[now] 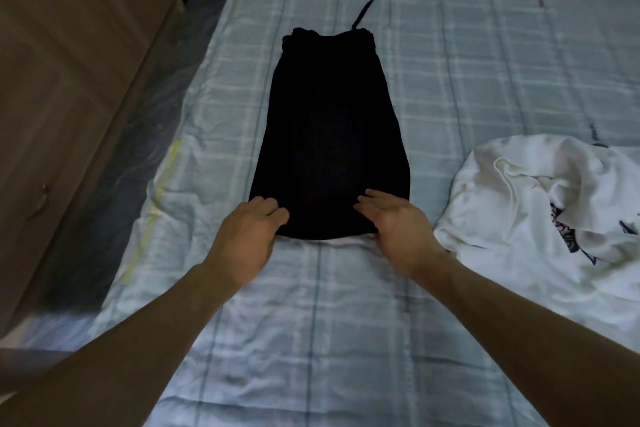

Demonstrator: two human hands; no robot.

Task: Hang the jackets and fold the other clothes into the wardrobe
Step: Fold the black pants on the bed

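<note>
Black garment (329,135): one, lying flat and lengthwise in the middle of the bed, narrowing toward the far gathered end and widening toward the near hem; too dark for telling seams or folds
Cord (363,10): one, black, sticking out from the far gathered end, lying on the sheet and pointing away, slightly right
White garment (540,198): one, lying crumpled on the right side of the bed, showing dark print along its right part, sitting near the black garment's near right corner without overlapping it
Bed (485,62): one, wearing a pale blue checked sheet, wrinkling toward the left edge, carrying both garments
Hands: two, both bare, reaching forward with forearms stretching in from the lower corners
Left hand (247,229): resting at the near left corner of the black garment, fingers (273,210) curling down onto the hem; gripping or merely pressing, not possible to tell
Right hand (398,225): lying on the near right corner of the black garment, fingers (374,201) stretching out nearly straight on the cloth, pointing toward the left hand, holding nothing
Between the hands: black hem showing uncovered
Wooden door (69,80): one, standing left of the bed, carrying one small metal handle (40,201) low down
Floor (104,184): one dark strip running between door and bed
</note>
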